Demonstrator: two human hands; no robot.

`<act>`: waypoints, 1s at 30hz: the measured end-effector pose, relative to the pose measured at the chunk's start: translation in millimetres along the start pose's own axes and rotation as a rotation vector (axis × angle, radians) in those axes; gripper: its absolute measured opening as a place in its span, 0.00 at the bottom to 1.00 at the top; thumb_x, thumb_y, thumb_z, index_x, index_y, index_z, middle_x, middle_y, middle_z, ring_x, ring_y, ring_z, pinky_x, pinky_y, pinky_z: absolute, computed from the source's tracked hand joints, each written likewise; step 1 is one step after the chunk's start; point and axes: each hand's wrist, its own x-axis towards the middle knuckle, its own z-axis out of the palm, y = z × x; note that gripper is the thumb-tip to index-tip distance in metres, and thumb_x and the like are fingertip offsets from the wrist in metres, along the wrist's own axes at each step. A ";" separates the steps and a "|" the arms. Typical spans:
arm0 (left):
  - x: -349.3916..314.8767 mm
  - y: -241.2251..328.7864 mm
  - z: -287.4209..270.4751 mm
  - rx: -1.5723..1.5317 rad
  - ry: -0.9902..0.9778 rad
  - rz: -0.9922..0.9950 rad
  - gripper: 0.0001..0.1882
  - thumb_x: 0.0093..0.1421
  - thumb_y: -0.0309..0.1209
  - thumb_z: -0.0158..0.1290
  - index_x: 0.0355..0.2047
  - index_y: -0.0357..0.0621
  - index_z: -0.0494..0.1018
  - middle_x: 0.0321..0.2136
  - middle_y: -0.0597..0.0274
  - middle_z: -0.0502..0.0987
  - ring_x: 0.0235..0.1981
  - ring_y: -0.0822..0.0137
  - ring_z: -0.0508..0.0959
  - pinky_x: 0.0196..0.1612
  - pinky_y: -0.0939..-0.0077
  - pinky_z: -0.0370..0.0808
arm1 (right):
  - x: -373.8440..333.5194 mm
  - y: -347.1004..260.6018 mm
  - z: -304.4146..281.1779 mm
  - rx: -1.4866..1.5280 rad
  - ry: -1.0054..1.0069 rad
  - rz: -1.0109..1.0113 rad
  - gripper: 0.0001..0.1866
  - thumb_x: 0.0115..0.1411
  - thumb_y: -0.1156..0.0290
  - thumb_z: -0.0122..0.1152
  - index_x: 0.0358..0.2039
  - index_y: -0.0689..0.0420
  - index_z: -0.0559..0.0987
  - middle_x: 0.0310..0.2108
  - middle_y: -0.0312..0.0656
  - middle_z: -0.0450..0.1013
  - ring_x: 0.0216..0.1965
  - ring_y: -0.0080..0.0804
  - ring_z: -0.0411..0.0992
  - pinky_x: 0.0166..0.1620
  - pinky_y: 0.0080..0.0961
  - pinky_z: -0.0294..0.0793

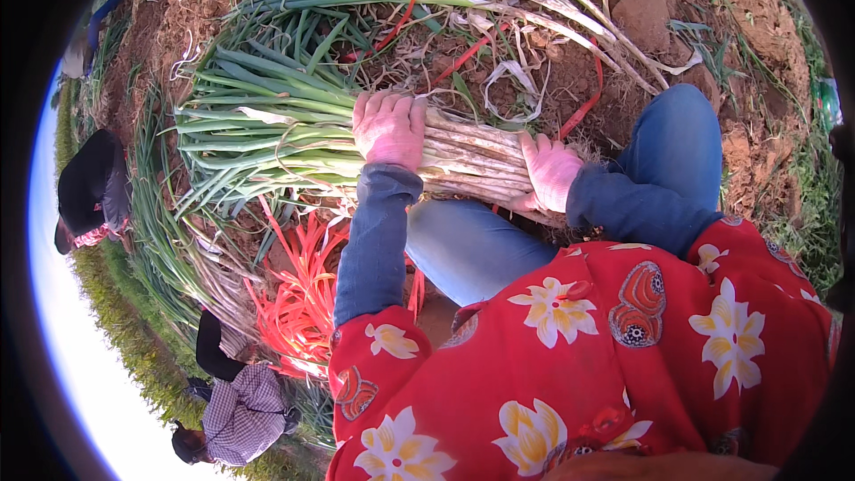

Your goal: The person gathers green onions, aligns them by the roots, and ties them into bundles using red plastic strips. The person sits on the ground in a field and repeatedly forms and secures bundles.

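Observation:
A thick bundle of long green onions point(476, 150) lies across in front of my knees, its green leaves to the left and its pale, soil-streaked stalks to the right. Midway along, where green turns to white, my left hand point(389, 127) presses over the top with the fingers wrapped round. Toward the root end, my right hand point(550, 171) grips the stalks, its thumb on the near side. The roots are partly hidden behind the right hand and sleeve. A red strap point(585, 105) lies on the soil just beyond the bundle.
More loose green onions point(534, 13) lie on the soil beyond. A heap of red plastic straps point(303, 294) sits to the left of my leg, beside another row of onions point(200, 272). Two people point(245, 410) point(93, 183) bend over at the far left. Clods point(641, 18) lie at the upper right.

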 end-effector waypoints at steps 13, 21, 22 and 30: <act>-11.4 36.7 16.3 -0.016 -0.087 0.025 0.17 0.61 0.44 0.56 0.37 0.42 0.79 0.40 0.56 0.81 0.52 0.54 0.75 0.66 0.52 0.59 | 1.4 18.9 15.0 0.002 0.177 -0.153 0.66 0.45 0.42 0.76 0.70 0.69 0.48 0.64 0.62 0.57 0.56 0.58 0.67 0.57 0.48 0.71; -15.4 47.2 22.5 -0.018 -0.046 0.003 0.16 0.61 0.43 0.56 0.36 0.42 0.78 0.39 0.54 0.80 0.50 0.52 0.74 0.64 0.51 0.60 | 1.7 15.3 11.6 0.013 0.242 -0.223 0.64 0.48 0.42 0.74 0.69 0.68 0.47 0.64 0.62 0.57 0.55 0.57 0.67 0.56 0.50 0.70; -13.2 47.5 25.1 -0.009 -0.058 -0.024 0.14 0.61 0.42 0.56 0.33 0.43 0.78 0.37 0.54 0.80 0.48 0.52 0.75 0.63 0.51 0.61 | 0.1 14.2 13.2 -0.001 0.301 -0.263 0.63 0.49 0.42 0.73 0.69 0.68 0.47 0.64 0.63 0.57 0.56 0.57 0.67 0.57 0.50 0.70; -3.8 47.3 30.9 0.090 -0.045 -0.025 0.15 0.64 0.43 0.52 0.31 0.46 0.79 0.34 0.55 0.81 0.45 0.51 0.76 0.60 0.53 0.63 | -2.4 -3.3 9.1 -0.378 0.094 -0.142 0.57 0.62 0.40 0.57 0.74 0.62 0.37 0.73 0.64 0.42 0.64 0.59 0.60 0.62 0.54 0.65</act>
